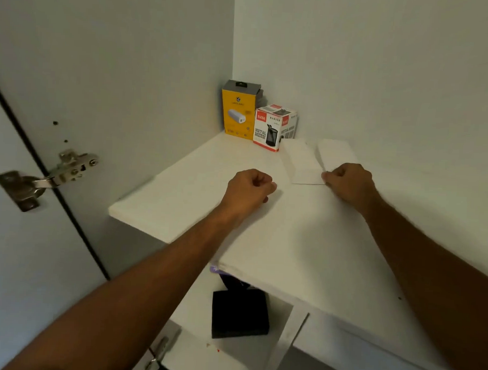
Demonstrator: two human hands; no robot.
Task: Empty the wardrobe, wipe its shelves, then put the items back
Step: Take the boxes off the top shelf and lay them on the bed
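Observation:
A white wardrobe shelf (166, 204) fills the middle of the view. A white sheet (290, 242) lies flat on it and reaches the shelf's front edge. My left hand (248, 190) is closed and pinches the sheet's far edge. My right hand (349, 184) is closed on the same edge further right, touching a flat white box (300, 159). A second white box (336, 154) lies behind my right hand. A yellow charger box (237, 112) and a red-and-white metal mesh holder box (270, 127) stand upright in the back left corner.
On the lower shelf (229, 357) lie a black box (240, 313) and a purple item (216, 269) partly hidden under the upper shelf. The open door (24, 259) with its metal hinge (56, 174) is at the left. A drawer front (355, 354) sits at the lower right.

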